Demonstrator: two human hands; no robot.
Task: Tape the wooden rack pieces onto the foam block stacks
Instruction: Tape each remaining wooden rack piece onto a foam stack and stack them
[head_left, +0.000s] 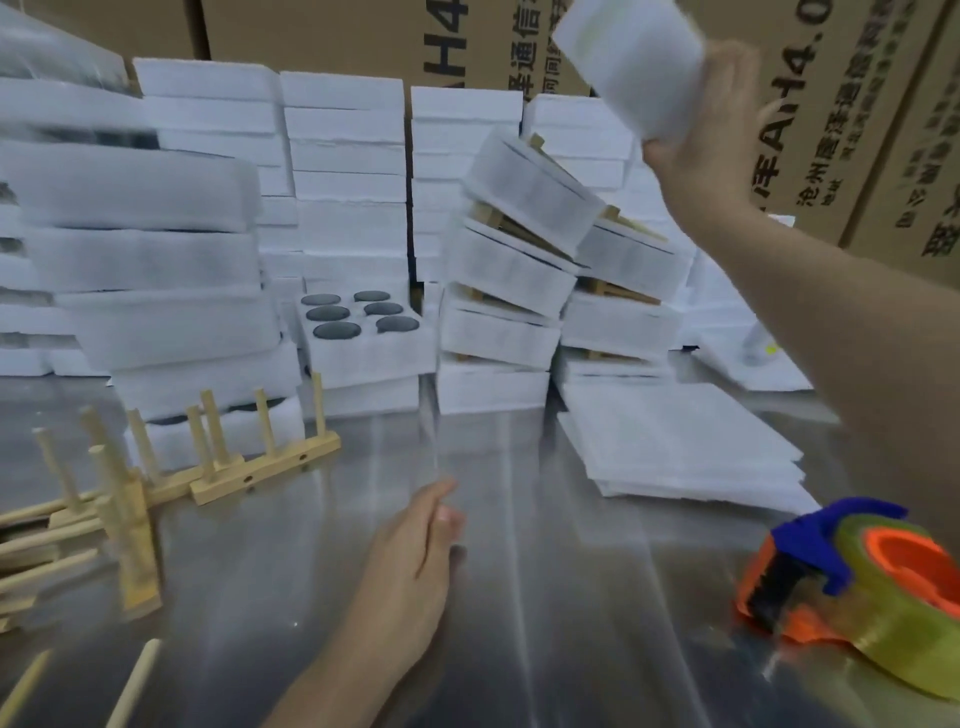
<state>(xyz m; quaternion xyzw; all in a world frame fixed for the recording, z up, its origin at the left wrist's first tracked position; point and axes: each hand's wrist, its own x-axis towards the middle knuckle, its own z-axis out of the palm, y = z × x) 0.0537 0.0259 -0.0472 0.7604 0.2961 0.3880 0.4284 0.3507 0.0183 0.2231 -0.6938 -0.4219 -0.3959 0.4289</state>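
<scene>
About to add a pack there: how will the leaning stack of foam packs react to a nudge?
Probably tips easily: the leaning stack has upper packs tilted toward the neighbouring stack. Likely light, being foam, so a small push shifts it.

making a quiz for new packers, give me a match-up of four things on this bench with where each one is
Things:
1 tape dispenser
2 foam block
3 wooden rack piece
4 foam tray holding six dark discs

Places:
a pegs up on the metal table, left
b held up in the right hand
c on a foam stack, centre
d on the table, near right corner

Pairs: 1-d, 2-b, 3-a, 4-c
</scene>
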